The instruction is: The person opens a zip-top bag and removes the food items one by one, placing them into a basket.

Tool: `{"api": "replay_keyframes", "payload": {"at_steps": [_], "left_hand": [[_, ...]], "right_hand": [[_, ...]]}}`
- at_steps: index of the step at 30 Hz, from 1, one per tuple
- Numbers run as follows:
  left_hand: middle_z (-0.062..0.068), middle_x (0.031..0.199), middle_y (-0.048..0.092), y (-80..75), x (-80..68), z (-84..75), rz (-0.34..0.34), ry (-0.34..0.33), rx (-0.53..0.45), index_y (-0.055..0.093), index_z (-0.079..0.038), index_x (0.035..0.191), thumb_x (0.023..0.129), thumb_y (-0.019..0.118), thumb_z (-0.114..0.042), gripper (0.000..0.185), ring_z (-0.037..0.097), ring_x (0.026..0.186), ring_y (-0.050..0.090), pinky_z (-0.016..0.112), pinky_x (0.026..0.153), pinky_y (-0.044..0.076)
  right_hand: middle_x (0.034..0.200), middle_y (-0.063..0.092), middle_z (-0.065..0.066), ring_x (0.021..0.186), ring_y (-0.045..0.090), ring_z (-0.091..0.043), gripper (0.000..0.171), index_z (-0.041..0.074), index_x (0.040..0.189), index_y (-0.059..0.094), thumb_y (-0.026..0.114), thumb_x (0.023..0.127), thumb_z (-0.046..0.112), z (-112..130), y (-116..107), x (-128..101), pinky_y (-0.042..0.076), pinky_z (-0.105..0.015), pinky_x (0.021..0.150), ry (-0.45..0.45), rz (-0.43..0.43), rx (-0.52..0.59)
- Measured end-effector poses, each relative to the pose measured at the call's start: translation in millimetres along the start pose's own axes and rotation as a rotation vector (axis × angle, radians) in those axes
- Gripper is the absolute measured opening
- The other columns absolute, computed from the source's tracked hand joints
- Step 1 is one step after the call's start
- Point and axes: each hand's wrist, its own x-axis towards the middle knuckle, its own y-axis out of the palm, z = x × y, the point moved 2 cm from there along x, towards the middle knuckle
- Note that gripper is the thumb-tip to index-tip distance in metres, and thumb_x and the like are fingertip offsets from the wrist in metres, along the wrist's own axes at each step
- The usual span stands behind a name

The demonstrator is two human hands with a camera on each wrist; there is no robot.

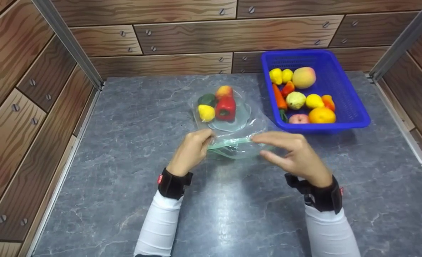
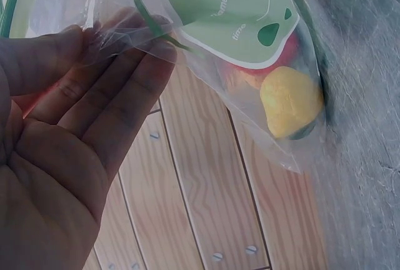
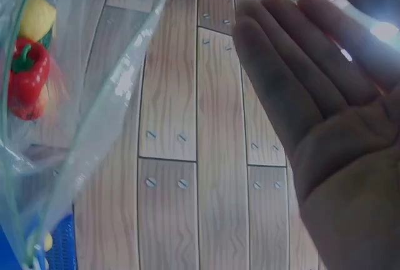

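A clear zip bag [image 1: 264, 125] with a green-edged mouth lies on the table, its mouth towards me and parted. Inside it are a red bell pepper [image 1: 226, 108], a yellow lemon [image 1: 206, 113], a red-yellow peach [image 1: 224, 91] and a dark green rounded piece [image 1: 207, 99]. My left hand [image 1: 191, 150] pinches the left end of the mouth between thumb and fingers, with the film gathered there in the left wrist view. My right hand [image 1: 296, 153] is at the right end, fingers straight, thumb apart, fingertips right at the green edge.
A blue plastic basket [image 1: 352, 96] stands at the back right, close beside the bag. It holds a large peach [image 1: 304, 77], an orange [image 1: 322, 115], a carrot [image 1: 279, 97] and several other fruits and vegetables. Wood-patterned walls [image 1: 186, 35] enclose the grey table [image 1: 125, 171] at the back and sides.
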Motion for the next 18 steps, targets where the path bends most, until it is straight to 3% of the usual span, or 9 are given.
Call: {"api": "replay_keyframes", "payload": {"at_steps": [6, 13, 18], "left_hand": [[0.009, 0.088, 0.072, 0.7, -0.6, 0.8, 0.01, -0.011, -0.007, 0.07, -0.001, 0.094, 0.099, 0.063, 0.002, 0.009, 0.021, 0.082, 0.072, 0.027, 0.076, 0.061], [0.008, 0.087, 0.072, 0.7, -0.1, 0.8, 0.004, -0.007, 0.008, 0.069, -0.002, 0.094, 0.099, 0.063, 0.002, 0.009, 0.021, 0.081, 0.071, 0.028, 0.075, 0.061], [0.008, 0.087, 0.072, 0.9, 0.3, 0.6, 0.002, -0.002, 0.006, 0.07, -0.002, 0.094, 0.099, 0.063, 0.002, 0.009, 0.02, 0.081, 0.071, 0.029, 0.075, 0.061]], "right_hand": [[0.116, 0.076, -0.012, 0.105, 0.073, -0.028, 0.038, 0.004, 0.121, 0.075, 0.075, 0.084, -0.008, -5, 11, -4, 0.05, -0.019, 0.102, 0.049, 0.176, -0.032], [0.12, 0.075, -0.012, 0.11, 0.072, -0.03, 0.03, 0.003, 0.123, 0.074, 0.071, 0.093, -0.001, -15, 21, -6, 0.059, -0.048, 0.095, 0.18, 0.334, -0.115], [0.121, 0.074, -0.014, 0.112, 0.071, -0.031, 0.03, -0.001, 0.125, 0.071, 0.067, 0.095, -0.001, -21, 28, -6, 0.058, -0.05, 0.095, 0.248, 0.397, -0.153]]}}
